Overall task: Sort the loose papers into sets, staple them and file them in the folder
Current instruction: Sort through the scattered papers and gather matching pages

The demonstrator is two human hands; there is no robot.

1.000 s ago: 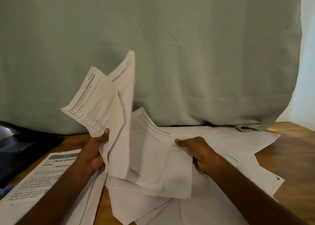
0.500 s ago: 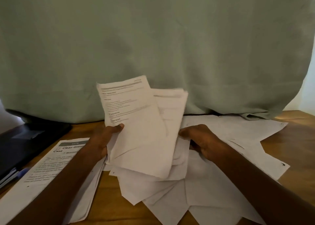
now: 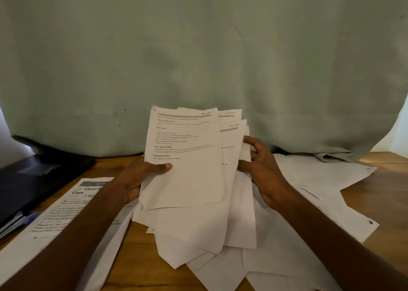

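The left hand (image 3: 134, 180) is pinching a fanned bunch of papers (image 3: 187, 158); the right hand (image 3: 262, 169), at 3 o'clock, is touching their edge with fingers (image 3: 254, 142) spread wide

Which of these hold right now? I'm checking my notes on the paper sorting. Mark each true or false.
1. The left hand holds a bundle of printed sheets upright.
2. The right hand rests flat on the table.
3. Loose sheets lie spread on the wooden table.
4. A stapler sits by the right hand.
1. True: the left hand grips the bundle of sheets, thumb on the front page.
2. False: the right hand is raised, fingers at the bundle's right edge.
3. True: loose sheets cover the table.
4. False: no stapler is visible.
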